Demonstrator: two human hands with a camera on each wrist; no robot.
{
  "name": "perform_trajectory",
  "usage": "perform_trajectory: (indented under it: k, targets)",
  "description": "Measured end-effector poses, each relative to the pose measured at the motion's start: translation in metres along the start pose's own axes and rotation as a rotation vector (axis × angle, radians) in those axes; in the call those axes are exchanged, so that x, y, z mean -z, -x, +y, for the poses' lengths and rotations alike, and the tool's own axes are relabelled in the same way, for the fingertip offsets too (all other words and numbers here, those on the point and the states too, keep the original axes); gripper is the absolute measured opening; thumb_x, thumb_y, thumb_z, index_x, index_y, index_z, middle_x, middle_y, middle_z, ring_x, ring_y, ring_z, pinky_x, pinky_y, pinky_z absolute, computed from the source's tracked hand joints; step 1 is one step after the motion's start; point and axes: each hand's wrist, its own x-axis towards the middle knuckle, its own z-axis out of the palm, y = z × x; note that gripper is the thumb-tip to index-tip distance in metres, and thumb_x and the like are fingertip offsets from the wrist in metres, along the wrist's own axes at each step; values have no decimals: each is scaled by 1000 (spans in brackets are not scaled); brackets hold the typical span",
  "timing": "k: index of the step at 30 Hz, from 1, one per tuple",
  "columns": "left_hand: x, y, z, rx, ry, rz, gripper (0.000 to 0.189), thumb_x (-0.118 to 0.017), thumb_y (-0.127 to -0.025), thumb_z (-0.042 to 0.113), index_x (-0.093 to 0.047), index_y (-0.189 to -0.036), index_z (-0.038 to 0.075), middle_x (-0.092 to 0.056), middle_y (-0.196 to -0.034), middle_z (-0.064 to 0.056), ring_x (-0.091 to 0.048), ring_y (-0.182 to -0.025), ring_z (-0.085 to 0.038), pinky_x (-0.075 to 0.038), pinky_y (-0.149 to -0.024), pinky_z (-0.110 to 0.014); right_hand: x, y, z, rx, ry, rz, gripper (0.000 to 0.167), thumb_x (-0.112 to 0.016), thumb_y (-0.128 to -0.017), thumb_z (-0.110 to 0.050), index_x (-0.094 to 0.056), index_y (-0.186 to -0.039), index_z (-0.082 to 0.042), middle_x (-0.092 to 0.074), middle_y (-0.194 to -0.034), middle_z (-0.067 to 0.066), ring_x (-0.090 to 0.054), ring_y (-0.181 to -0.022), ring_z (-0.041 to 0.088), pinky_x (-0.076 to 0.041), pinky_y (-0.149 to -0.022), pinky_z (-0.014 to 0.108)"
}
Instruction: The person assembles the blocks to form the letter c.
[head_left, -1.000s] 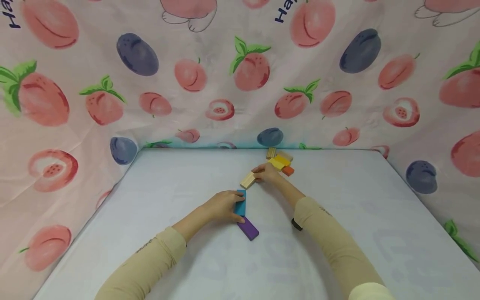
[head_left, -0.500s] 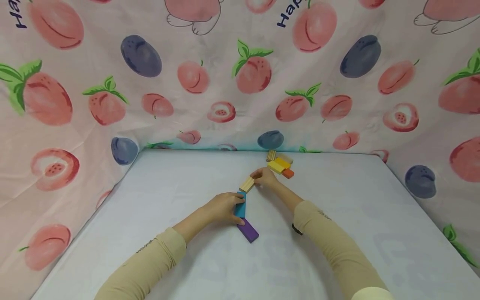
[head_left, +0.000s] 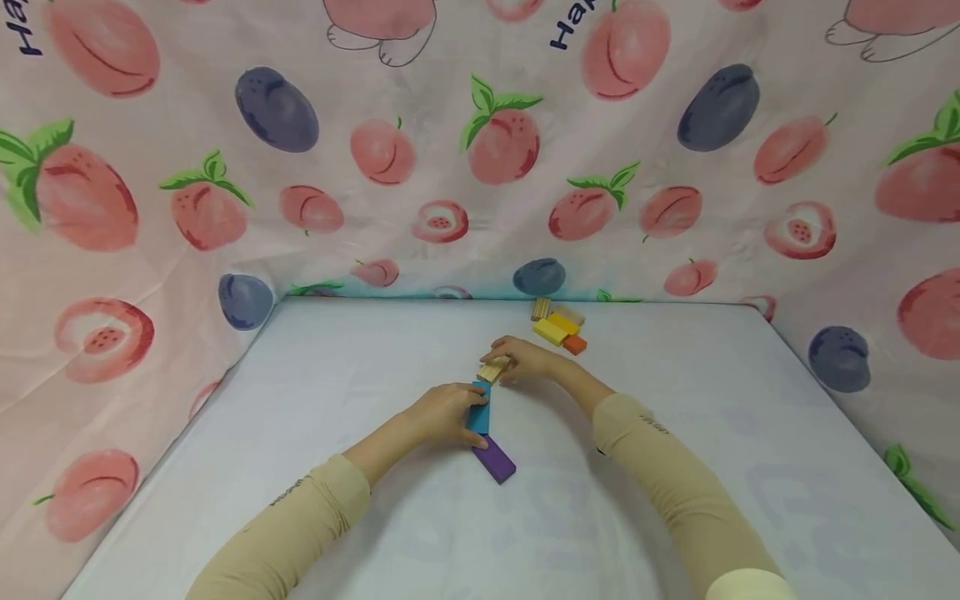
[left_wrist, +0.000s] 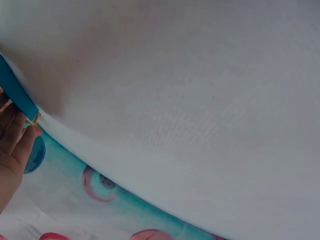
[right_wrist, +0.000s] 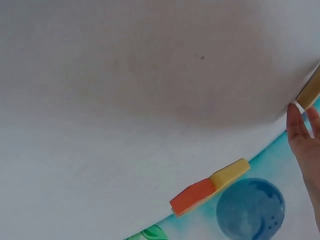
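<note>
My left hand grips a blue block on the white table, thumb at its near end and fingers toward its far end. The left wrist view shows the same blue block beside the fingers at the left edge. A purple block lies slanted at the blue one's near end, close to the thumb. Just beyond the blue block, my right hand holds a plain wooden block between thumb and fingers, its near end right at the blue one. In the right wrist view, fingertips meet the wooden block's end.
At the back of the table lies a loose cluster: a yellow block, a deeper yellow block, an orange block, a grooved wooden block and a pale wooden one. Fruit-printed cloth rises behind and along the sides.
My right hand has moved a little left and its fingers now reach over the wooden block, which has come nearer the blue block. The left hand stays in place on the blue block.
</note>
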Motion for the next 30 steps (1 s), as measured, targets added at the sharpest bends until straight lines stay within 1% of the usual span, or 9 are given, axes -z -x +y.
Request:
perform_trajectory:
  k: [3, 5, 10, 12, 15, 18, 19, 24, 30]
  targets:
    - [-1, 0, -1, -11, -3, 9, 73, -77, -71, 49, -60, -124, 2, -56, -134, -12, -51, -126, -28, -44, -104, -39, -3, -1, -4, -17, 45, 17, 39, -68, -85, -5, -61, -123, -3, -46, -135, 26, -45, -125, 40, -38, -107, 50]
    - [-1, 0, -1, -15, 1, 12, 72, -77, -72, 48, -60, -124, 2, -56, -134, -13, -52, -126, -28, -44, -104, -39, -4, -2, -5, -19, 50, 32, 36, -68, -85, -5, -62, -120, -3, -50, -133, 24, -47, -124, 39, -37, -108, 50]
    - [1, 1, 1, -31, 17, 19, 70, -78, -73, 46, -60, -123, 0, -56, -133, -16, -52, -126, -30, -43, -104, -41, -6, -4, -6, 2, 64, 64, 34, -69, -84, -4, -64, -117, -2, -57, -126, 20, -51, -120, 35, -40, -106, 47]
    - [2, 2, 2, -46, 3, 23, 70, -77, -73, 47, -60, -122, -1, -57, -132, -16, -53, -125, -31, -44, -103, -41, -6, -5, -6, 0, 69, 69, 33, -69, -83, -5, -64, -116, -2, -60, -124, 18, -53, -118, 33, -41, -104, 45]
    - [3, 4, 2, -49, 8, 21, 69, -77, -74, 47, -60, -122, -1, -57, -132, -16, -53, -125, -31, -45, -103, -41, -6, -6, -7, -16, 68, 69, 33, -70, -83, -6, -65, -116, -2, -62, -122, 16, -54, -117, 32, -42, -103, 43]
    - [3, 3, 1, -36, 5, 18, 69, -77, -73, 46, -61, -122, 0, -56, -133, -15, -52, -125, -30, -45, -103, -40, -6, -6, -8, -34, 70, 65, 33, -70, -83, -6, -65, -115, -3, -63, -121, 15, -54, -117, 31, -42, -103, 43]
    - [2, 3, 1, -24, 19, 9, 68, -78, -73, 44, -60, -123, 1, -55, -134, -14, -51, -126, -29, -44, -104, -40, -6, -6, -8, -39, 72, 64, 32, -70, -83, -6, -65, -115, -3, -63, -121, 15, -54, -117, 31, -42, -103, 44]
    - [-1, 0, -1, -9, 8, -2, 70, -76, -73, 48, -60, -124, 4, -55, -135, -11, -50, -128, -27, -44, -105, -37, -4, -7, -8, -62, 74, 55, 31, -70, -83, -6, -66, -114, -4, -63, -121, 15, -53, -117, 31, -41, -105, 44]
    - [-1, 1, 0, 4, 14, -2, 71, -77, -72, 48, -60, -124, 3, -55, -136, -11, -51, -127, -27, -44, -104, -38, -4, -7, -7, -60, 67, 46, 31, -71, -82, -5, -65, -113, -4, -63, -121, 14, -54, -116, 30, -41, -105, 44]
